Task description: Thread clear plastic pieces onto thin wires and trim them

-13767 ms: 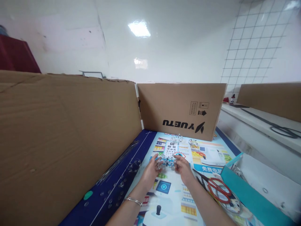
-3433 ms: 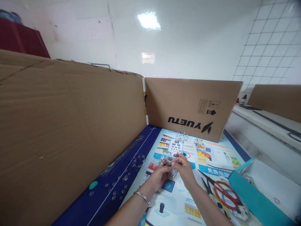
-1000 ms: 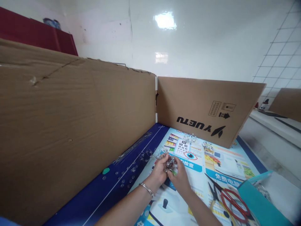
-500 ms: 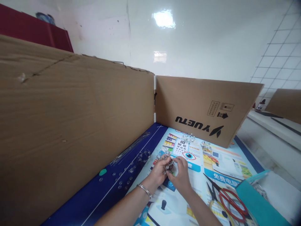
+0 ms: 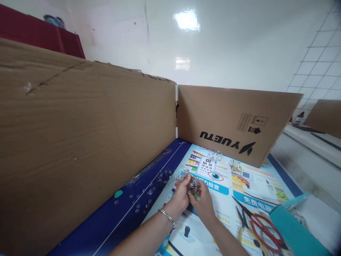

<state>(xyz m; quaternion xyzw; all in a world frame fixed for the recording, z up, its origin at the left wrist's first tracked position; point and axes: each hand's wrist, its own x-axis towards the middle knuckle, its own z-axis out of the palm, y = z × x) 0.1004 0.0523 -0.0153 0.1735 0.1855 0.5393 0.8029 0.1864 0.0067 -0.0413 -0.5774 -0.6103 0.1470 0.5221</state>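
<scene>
Between my two hands is a cluster of clear beads on wire [image 5: 194,184], with a bit of green at its lower side. My left hand [image 5: 181,193], with a silver bangle at the wrist, grips the cluster from the left, thumb on top. My right hand [image 5: 204,199] pinches its right side; those fingertips are partly hidden. Just beyond my left hand lie more clear wired beads [image 5: 181,172]. Loose clear beads [image 5: 144,199] are scattered on the blue strip to the left, near a green round piece [image 5: 118,193].
Thin wires [image 5: 149,167] lie along the left cardboard panel [image 5: 106,135]. A second panel [image 5: 234,117] stands at the back, with two bead clusters [image 5: 214,155] before it. Red-handled scissors [image 5: 266,227], yellow-handled pliers [image 5: 243,222] and a teal box [image 5: 298,227] are at right.
The view has shifted slightly. My right fingers have come closer in around the bead cluster, and both hands stay on it.
</scene>
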